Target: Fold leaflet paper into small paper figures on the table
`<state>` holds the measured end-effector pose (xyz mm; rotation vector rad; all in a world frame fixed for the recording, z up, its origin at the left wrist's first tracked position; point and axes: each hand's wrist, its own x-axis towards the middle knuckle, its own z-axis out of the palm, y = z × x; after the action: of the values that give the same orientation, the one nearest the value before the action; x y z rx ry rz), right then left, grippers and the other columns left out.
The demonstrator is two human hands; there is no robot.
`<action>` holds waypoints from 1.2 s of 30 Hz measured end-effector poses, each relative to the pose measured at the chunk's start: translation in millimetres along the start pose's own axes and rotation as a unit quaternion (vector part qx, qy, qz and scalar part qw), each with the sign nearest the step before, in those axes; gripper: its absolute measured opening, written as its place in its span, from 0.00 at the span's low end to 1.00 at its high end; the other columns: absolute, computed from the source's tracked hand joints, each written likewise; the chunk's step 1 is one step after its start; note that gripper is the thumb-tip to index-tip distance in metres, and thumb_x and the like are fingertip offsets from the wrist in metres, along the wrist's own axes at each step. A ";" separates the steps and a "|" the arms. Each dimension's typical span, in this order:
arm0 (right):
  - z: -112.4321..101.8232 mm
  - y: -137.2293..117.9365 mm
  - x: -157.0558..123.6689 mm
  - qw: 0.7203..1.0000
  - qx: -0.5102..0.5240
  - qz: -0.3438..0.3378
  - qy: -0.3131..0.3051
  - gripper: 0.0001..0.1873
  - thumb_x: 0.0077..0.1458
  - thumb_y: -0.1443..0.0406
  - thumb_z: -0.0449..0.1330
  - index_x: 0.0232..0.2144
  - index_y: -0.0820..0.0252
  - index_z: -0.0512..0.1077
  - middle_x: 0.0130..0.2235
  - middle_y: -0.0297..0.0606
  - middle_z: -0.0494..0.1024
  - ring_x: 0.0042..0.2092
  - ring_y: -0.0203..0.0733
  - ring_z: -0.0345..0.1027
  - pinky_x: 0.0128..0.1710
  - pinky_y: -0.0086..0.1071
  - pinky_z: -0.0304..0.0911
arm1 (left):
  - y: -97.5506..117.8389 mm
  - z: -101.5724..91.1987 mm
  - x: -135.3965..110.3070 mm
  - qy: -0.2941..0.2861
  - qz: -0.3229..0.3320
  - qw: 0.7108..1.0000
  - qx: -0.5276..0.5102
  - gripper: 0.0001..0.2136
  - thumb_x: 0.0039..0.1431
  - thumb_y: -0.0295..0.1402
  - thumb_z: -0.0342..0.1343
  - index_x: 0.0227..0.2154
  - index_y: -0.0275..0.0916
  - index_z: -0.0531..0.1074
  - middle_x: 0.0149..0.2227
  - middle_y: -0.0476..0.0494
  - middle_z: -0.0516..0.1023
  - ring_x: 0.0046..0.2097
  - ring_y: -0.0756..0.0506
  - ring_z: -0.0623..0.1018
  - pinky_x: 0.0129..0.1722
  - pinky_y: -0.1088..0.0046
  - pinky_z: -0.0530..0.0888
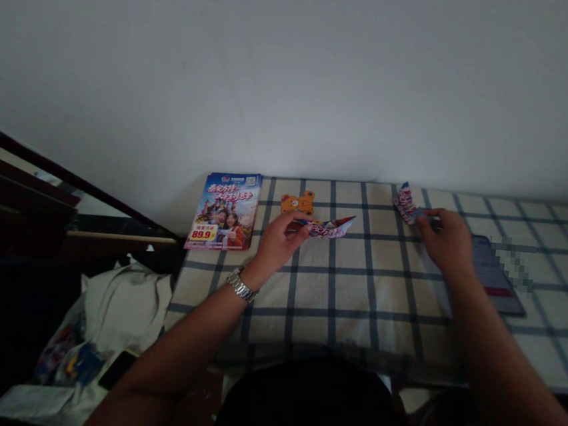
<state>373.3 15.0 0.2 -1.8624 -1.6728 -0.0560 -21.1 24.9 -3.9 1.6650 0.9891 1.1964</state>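
Note:
Between the thumb and fingers of my left hand (281,239) is a folded printed paper (333,230), boat-like in shape, with a pointed end facing right. To the right, my right hand (442,243) pinches the lower end of another folded printed paper (405,203), which tilts up toward the wall. The two papers are apart, each just above the checked cloth (350,283). Just behind my left hand lies an orange bear-shaped piece (297,203), its lower part covered by the hand. A stack of printed leaflets (226,213) sits left of it.
A phone or tablet with its screen lit (496,280) lies beside my right forearm. The white wall (297,74) rises along the back edge of the cloth-covered surface. At lower left are a pale cloth bag (122,304) and a dark phone (118,369).

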 end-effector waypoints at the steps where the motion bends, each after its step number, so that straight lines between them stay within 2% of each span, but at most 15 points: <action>1: -0.7 -3.5 -0.9 1.000 0.010 -0.003 -0.004 0.14 0.62 0.54 0.60 0.41 0.58 0.77 0.39 0.47 0.80 0.42 0.55 0.74 0.44 0.49 0.71 | 0.1 0.2 0.7 0.005 0.002 1.000 -0.022 0.11 0.67 0.40 0.63 0.45 0.40 0.76 0.46 0.42 0.83 0.41 0.47 0.85 0.41 0.70 0.85; 4: -2.8 -18.5 -4.3 0.997 0.070 -0.014 -0.023 0.14 0.63 0.55 0.61 0.44 0.57 0.77 0.44 0.47 0.80 0.41 0.51 0.76 0.43 0.45 0.74 | 1.3 -0.1 2.8 0.026 0.021 0.997 -0.075 0.12 0.67 0.42 0.64 0.44 0.40 0.75 0.46 0.43 0.82 0.40 0.47 0.85 0.40 0.70 0.86; 7: -3.1 -38.2 -7.3 0.990 0.120 -0.055 -0.051 0.12 0.64 0.57 0.61 0.45 0.56 0.77 0.46 0.46 0.80 0.45 0.52 0.77 0.43 0.44 0.76 | 3.3 -1.4 4.1 0.054 0.033 0.994 -0.092 0.11 0.67 0.41 0.64 0.45 0.41 0.75 0.47 0.43 0.81 0.41 0.47 0.85 0.39 0.70 0.86; 12: 3.3 -70.2 -11.3 0.968 0.185 -0.117 -0.120 0.08 0.65 0.60 0.61 0.44 0.55 0.76 0.49 0.46 0.79 0.50 0.53 0.76 0.47 0.47 0.78 | 2.7 -3.2 5.2 0.069 0.036 0.992 -0.095 0.12 0.67 0.41 0.64 0.47 0.41 0.75 0.49 0.42 0.81 0.42 0.48 0.85 0.39 0.72 0.86; 19: 15.4 -100.0 -17.8 0.939 0.248 -0.170 -0.165 0.06 0.66 0.62 0.60 0.44 0.52 0.76 0.50 0.45 0.79 0.53 0.53 0.76 0.51 0.51 0.77 | 3.4 -7.1 4.1 0.089 0.041 0.994 -0.046 0.13 0.68 0.42 0.63 0.48 0.41 0.75 0.48 0.42 0.82 0.45 0.46 0.85 0.43 0.69 0.85; 27: 25.8 -121.3 -25.1 0.909 0.288 -0.219 -0.206 0.07 0.67 0.65 0.60 0.46 0.51 0.76 0.53 0.43 0.79 0.55 0.51 0.75 0.55 0.49 0.75 | 2.3 -11.4 4.9 0.110 0.072 0.991 -0.002 0.10 0.69 0.39 0.62 0.48 0.41 0.76 0.48 0.42 0.81 0.51 0.46 0.83 0.54 0.66 0.81; 30: 30.9 -124.2 -28.7 0.902 0.298 -0.224 -0.218 0.09 0.67 0.65 0.60 0.48 0.50 0.76 0.54 0.43 0.79 0.56 0.50 0.75 0.56 0.48 0.74 | 0.8 -11.3 5.3 0.104 0.075 0.992 0.016 0.10 0.69 0.40 0.62 0.48 0.42 0.76 0.48 0.42 0.81 0.51 0.45 0.83 0.54 0.65 0.81; 36: 38.7 -124.1 -32.0 0.897 0.305 -0.225 -0.229 0.09 0.68 0.64 0.60 0.49 0.50 0.77 0.55 0.43 0.79 0.58 0.52 0.74 0.61 0.53 0.70 | -1.6 -10.1 5.0 0.084 0.073 0.993 0.041 0.10 0.69 0.40 0.62 0.48 0.43 0.76 0.48 0.42 0.81 0.50 0.45 0.83 0.54 0.63 0.80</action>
<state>240.0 4.7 7.0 -1.0374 -2.0911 0.6905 -29.9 31.8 -2.0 1.7479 1.0464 1.4292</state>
